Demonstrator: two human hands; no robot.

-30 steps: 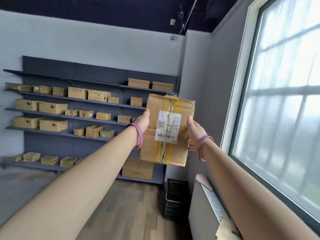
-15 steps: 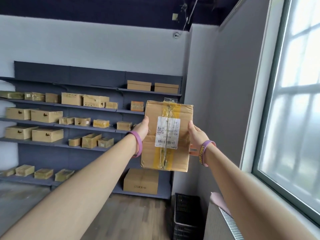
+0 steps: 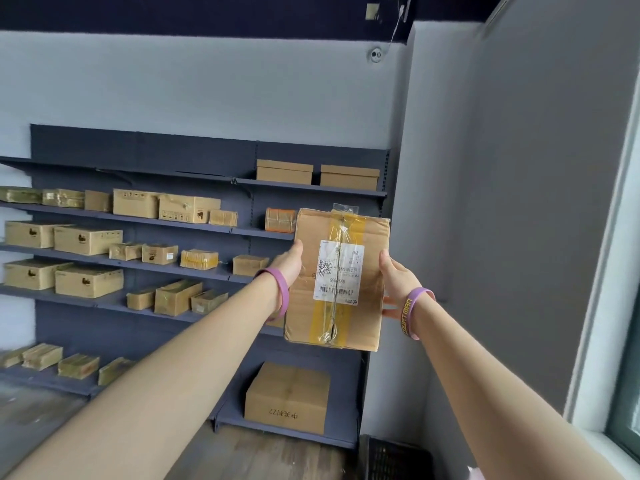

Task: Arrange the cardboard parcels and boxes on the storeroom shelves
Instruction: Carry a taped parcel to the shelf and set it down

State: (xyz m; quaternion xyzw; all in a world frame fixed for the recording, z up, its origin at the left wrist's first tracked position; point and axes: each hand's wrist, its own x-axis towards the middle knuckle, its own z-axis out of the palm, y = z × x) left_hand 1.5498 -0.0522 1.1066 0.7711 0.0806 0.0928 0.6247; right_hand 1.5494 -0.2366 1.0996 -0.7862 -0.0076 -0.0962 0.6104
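Observation:
I hold a cardboard parcel point(image 3: 337, 278) upright at arm's length, between both hands. It has yellow tape down its middle and a white shipping label. My left hand point(image 3: 289, 259) grips its left side and my right hand point(image 3: 394, 277) grips its right side; the fingers behind it are hidden. Behind the parcel stand the dark blue storeroom shelves point(image 3: 194, 225), lined with many cardboard boxes. Two lidded boxes point(image 3: 284, 171) sit on the top right shelf.
A large cardboard box point(image 3: 287, 396) rests on the bottom shelf at the right. A black crate point(image 3: 394, 457) stands on the wooden floor beside the grey wall corner. A window point(image 3: 623, 341) runs along the right.
The view has turned left and drawn nearer to the shelves; the window has slid towards the right edge. The parcel stays held in both hands, a little lower against the shelves.

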